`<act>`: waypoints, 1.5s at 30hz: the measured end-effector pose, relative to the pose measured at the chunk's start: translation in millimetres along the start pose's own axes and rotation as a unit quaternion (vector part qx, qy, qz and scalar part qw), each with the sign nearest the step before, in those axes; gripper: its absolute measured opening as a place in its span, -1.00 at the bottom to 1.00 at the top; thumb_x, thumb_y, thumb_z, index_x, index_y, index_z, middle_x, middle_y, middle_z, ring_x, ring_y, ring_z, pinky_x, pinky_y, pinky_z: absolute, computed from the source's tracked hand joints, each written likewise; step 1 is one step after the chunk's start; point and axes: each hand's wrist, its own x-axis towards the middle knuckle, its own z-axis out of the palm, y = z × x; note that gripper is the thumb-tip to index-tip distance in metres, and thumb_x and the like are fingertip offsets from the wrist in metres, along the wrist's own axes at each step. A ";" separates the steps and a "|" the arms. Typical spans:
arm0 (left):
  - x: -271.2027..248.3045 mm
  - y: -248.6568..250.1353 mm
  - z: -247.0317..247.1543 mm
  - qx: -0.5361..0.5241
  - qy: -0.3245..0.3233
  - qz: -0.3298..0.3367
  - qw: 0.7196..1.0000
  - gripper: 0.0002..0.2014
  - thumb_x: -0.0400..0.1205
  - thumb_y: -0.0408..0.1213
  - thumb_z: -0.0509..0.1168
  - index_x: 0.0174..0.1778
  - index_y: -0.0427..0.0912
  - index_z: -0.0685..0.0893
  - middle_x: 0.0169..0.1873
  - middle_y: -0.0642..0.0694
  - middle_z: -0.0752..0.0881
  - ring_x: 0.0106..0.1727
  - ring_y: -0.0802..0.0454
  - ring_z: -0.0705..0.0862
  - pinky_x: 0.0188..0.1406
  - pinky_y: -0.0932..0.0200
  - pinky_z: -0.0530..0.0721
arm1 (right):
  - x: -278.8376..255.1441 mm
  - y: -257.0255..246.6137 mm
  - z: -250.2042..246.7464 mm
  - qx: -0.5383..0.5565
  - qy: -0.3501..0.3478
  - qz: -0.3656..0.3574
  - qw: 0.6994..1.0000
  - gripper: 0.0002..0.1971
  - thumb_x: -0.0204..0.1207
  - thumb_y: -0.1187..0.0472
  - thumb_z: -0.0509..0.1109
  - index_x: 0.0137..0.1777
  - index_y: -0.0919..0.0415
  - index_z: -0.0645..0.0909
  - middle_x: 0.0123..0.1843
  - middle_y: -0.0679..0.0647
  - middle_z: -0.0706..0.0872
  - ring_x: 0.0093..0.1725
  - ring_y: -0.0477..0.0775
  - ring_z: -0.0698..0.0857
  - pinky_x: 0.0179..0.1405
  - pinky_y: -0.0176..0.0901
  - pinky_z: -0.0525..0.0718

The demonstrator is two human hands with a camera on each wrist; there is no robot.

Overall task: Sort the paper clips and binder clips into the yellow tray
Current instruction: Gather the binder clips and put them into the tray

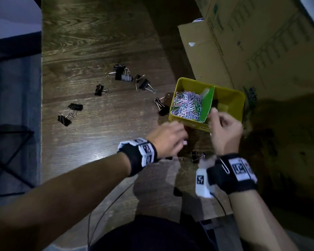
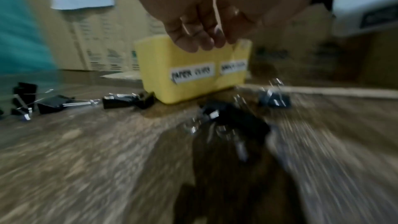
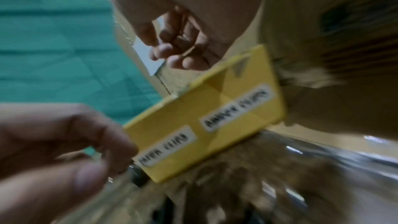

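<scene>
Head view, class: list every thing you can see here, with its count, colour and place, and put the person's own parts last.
table: one, dark wood, under everything
yellow tray: one, on the table's right side
divider: one, green, splits the tray in two
paper clips: a heap, mixed colours, left compartment
binder clips: about nine, black, scattered on the table left of and in front of the tray
labels: two, white, tray's front wall
cardboard boxes: at least two, brown, behind the tray
wristbands: two, black with white markers
left hand: in front of the tray, fingers curled, contents blurred
right hand: over the tray's near edge, fingers curled
</scene>
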 end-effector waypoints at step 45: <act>-20.5 -271.5 -77.1 -0.051 0.007 -0.394 0.917 -0.01 0.17 0.54 0.20 0.54 0.38 0.04 0.63 -0.20 0.00 0.63 -0.27 -0.06 0.49 -0.48 -0.15 | -14.0 17.0 174.9 -0.248 -0.269 -0.064 0.928 0.02 0.41 -0.26 0.40 0.68 0.00 -0.17 0.67 0.27 -0.31 0.65 0.25 -0.31 0.47 -0.10 -0.15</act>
